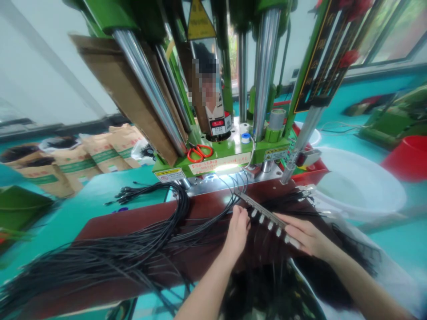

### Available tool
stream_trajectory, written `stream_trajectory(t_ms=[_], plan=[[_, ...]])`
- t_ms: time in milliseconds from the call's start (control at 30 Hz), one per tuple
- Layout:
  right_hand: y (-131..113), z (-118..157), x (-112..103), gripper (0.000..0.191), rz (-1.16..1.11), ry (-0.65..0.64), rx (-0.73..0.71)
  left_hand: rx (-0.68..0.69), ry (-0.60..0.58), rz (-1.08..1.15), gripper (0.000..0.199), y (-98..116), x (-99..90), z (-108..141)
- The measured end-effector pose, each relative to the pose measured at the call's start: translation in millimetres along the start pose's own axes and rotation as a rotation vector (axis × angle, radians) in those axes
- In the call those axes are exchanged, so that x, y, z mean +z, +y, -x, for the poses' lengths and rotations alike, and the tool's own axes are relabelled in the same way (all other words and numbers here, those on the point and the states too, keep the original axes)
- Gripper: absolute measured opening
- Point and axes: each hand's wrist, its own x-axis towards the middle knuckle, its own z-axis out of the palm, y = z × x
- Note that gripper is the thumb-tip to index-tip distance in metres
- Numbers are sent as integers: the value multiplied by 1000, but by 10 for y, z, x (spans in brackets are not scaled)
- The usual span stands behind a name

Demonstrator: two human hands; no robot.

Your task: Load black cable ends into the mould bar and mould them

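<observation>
My right hand is closed on the near end of a narrow grey metal bar with a row of small silvery connector pieces along its lower edge. The bar slants up and left, its far end close to the press opening. My left hand is beside the bar, fingers curled together; what they pinch, if anything, is hidden. Thin black cables run behind this hand toward the lit metal bed of the green press. A large bundle of black cables lies on the dark red-brown table.
Orange-handled scissors and a blue-and-white tape roll sit on the press ledge. Steel columns rise above it. More cables with silvery ends lie right. A large white tub, a red bucket and paper sacks stand around.
</observation>
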Motion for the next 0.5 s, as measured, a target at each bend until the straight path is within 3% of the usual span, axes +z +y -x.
stream_trajectory(t_ms=[133, 333, 500], plan=[[-3, 3, -15, 57, -22, -2, 31, 35, -21, 79, 26, -45, -29, 14], [-92, 12, -33, 52, 30, -30, 58, 55, 109, -8, 30, -94, -68, 10], [-153, 19, -53, 50, 97, -28, 57, 44, 111, 22, 29, -32, -68, 29]])
